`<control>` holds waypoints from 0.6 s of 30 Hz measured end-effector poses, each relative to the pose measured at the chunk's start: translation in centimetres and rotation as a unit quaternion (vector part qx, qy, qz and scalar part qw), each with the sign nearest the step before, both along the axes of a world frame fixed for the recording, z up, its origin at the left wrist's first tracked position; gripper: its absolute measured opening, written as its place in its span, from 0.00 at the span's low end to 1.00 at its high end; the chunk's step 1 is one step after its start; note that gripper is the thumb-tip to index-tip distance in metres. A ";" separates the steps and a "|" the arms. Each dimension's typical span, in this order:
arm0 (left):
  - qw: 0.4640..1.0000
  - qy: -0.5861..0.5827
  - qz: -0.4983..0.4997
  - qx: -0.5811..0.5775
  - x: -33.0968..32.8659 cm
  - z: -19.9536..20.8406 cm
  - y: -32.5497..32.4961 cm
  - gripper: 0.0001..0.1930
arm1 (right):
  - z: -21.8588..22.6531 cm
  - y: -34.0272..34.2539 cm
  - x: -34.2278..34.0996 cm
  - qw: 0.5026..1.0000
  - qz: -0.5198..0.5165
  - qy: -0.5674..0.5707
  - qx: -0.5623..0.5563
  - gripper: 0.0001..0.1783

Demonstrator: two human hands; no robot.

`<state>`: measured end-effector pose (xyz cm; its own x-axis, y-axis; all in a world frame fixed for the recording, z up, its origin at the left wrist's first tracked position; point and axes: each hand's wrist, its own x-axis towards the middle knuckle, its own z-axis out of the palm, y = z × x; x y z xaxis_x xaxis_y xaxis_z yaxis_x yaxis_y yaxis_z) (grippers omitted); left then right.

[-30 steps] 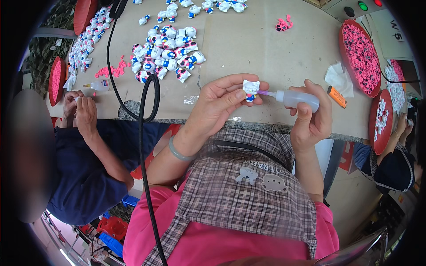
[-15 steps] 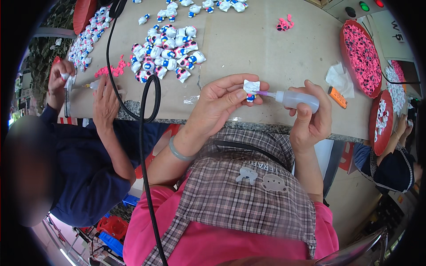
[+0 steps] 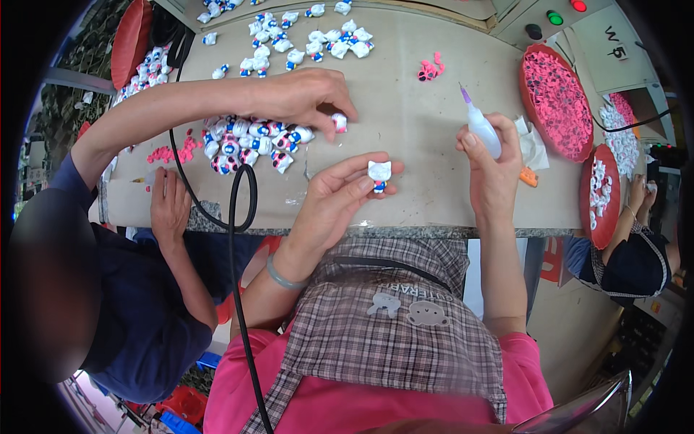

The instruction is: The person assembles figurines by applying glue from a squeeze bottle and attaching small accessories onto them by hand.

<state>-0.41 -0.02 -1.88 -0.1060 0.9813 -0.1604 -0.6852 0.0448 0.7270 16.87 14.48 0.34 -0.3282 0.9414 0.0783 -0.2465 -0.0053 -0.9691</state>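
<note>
Pinched upright between the thumb and fingers of my left hand [image 3: 334, 189] is a small white cat figurine [image 3: 379, 172] with a blue and yellow lower part. My right hand [image 3: 495, 163] wraps round a translucent squeeze bottle [image 3: 483, 130], its purple needle tip [image 3: 465, 95] pointing up and away from the figurine. Left of my hands lies a pile of similar figurines [image 3: 249, 137], some with pink parts. Over that pile reaches a co-worker's hand [image 3: 314, 98], its fingers at a white and pink figurine [image 3: 339, 123].
Pink pieces [image 3: 431, 67] lie on the table ahead. To the right stand a red tray [image 3: 523, 78] of pink parts and a smaller red tray [image 3: 601, 235] of white pieces. A tissue [image 3: 533, 148] and an orange object [image 3: 529, 177] lie nearby. A black cord [image 3: 233, 267] hangs at left.
The bottle's tip has left the figurine, and my right hand has lifted the bottle away and tilted it upward. The co-worker's arm has swung across the pile from the left.
</note>
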 end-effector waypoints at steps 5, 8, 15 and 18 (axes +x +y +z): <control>1.000 0.012 -0.020 0.005 0.1 0.1 0.0 0.17 | -1.1 4.1 -1.2 0.986 0.029 -0.163 0.006 0.13; 0.999 0.039 -0.030 0.004 0.1 0.1 0.0 0.17 | -1.6 6.0 -2.9 0.932 0.005 -0.312 0.182 0.12; 0.999 0.019 -0.027 -0.006 0.1 0.0 0.0 0.18 | -1.9 7.7 -5.1 0.807 0.009 -0.452 0.379 0.09; 0.999 0.008 -0.035 0.001 -0.1 -0.2 0.1 0.18 | -1.5 8.2 -4.5 0.806 0.067 -0.457 0.371 0.11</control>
